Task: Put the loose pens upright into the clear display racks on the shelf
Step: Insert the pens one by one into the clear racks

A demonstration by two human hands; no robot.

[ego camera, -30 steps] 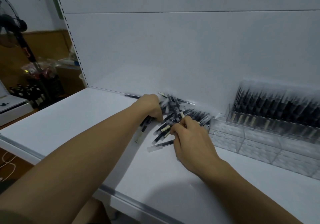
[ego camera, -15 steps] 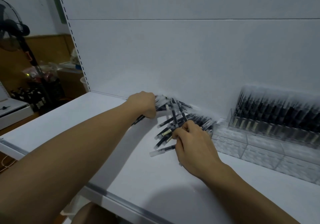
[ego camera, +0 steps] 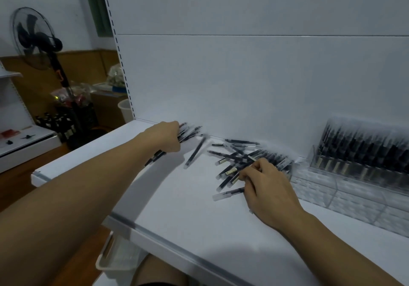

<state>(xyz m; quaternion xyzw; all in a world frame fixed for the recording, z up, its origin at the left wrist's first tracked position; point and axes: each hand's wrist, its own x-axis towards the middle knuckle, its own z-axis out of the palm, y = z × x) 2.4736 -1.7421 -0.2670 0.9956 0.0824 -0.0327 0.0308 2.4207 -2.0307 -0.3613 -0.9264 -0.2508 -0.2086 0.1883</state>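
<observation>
Two bare hands work on a white shelf (ego camera: 177,215). Left of centre in the frame, the left hand (ego camera: 167,137) is clenched round a bundle of pens (ego camera: 190,131). Their dark barrels stick out past the fingers toward the back panel (ego camera: 243,75) and below the palm toward the shelf's front edge. A single pen (ego camera: 195,153) lies flat just right of that hand, apart from it.

At centre, the loose pens (ego camera: 232,159) lie in a crisscross heap at the foot of the back panel. The right hand (ego camera: 269,188) sits at the heap's near right edge with its fingers curled. Its thumb and forefinger tips pinch at pens there, though how many they hold is too blurred to tell.

At the right of the frame, just beside the heap, stands the clear display rack (ego camera: 345,193). Its rear row holds a dense line of upright pens (ego camera: 363,150). A standing fan (ego camera: 33,33) shows in the upper left.
</observation>
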